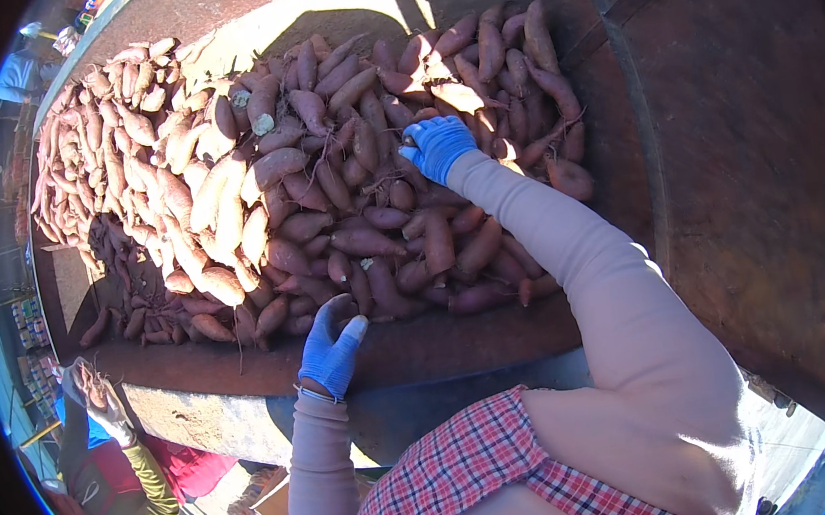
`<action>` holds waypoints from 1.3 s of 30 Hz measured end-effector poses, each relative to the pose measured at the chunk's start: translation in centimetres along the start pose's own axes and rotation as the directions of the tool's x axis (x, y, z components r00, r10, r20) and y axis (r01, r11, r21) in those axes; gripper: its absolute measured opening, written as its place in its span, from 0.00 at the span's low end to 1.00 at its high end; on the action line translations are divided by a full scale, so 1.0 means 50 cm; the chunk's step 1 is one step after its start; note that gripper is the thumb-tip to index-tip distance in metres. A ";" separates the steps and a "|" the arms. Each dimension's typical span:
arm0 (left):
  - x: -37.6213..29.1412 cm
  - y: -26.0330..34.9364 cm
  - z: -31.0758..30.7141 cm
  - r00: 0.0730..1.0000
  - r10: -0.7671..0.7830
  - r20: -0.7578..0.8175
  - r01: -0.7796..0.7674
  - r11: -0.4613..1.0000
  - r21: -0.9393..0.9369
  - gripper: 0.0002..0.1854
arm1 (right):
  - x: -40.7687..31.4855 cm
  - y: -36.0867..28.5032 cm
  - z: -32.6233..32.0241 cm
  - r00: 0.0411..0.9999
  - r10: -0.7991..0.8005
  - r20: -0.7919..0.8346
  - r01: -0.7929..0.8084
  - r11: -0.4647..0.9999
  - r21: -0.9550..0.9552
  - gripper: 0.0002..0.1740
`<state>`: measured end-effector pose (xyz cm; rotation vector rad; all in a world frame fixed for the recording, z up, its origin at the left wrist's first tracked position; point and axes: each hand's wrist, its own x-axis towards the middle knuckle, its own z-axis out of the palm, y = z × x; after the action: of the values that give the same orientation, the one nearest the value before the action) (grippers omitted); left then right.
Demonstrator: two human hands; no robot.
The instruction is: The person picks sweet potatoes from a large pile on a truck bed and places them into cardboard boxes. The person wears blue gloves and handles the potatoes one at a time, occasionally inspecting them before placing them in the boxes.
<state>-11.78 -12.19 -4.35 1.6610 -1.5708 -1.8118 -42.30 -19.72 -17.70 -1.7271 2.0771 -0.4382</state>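
Note:
A broad heap of reddish-brown sweet potatoes lies before me on a rusty metal table. My right hand, in a blue glove, reaches across to the middle of the heap with its fingers curled downward. Something dark shows between its thumb and fingers; whether that is a sweet potato or the glove's own palm is unclear. By the heap's near edge is my left hand, gloved in blue with a dark palm. Its thumb and fingers are apart, and no held thing shows.
At lower left a co-worker holds a bunch of thin roots in gloved hands. Smaller sweet potatoes lie at the heap's left end. A raised metal seam crosses the table on the right. Another person is at upper left.

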 end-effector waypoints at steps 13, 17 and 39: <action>-0.009 0.084 0.067 0.992 -0.094 0.081 0.123 0.798 -0.589 0.35 | -0.033 0.179 -0.157 0.709 0.583 -0.396 -0.595 0.797 0.109 0.41; 0.000 0.058 0.057 0.961 -0.224 0.160 0.262 0.561 -0.785 0.33 | -0.060 0.315 -0.119 0.644 0.716 -0.268 -0.765 0.602 -0.230 0.32; -0.121 0.031 0.014 0.958 0.273 0.085 0.023 0.223 -0.975 0.35 | -0.200 -0.239 -0.201 0.849 -0.296 0.437 -0.405 0.166 0.899 0.29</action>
<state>-11.04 -7.94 0.21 0.6283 -0.2280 -2.1697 -35.46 -12.28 -2.13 -0.7120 0.8702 -0.9073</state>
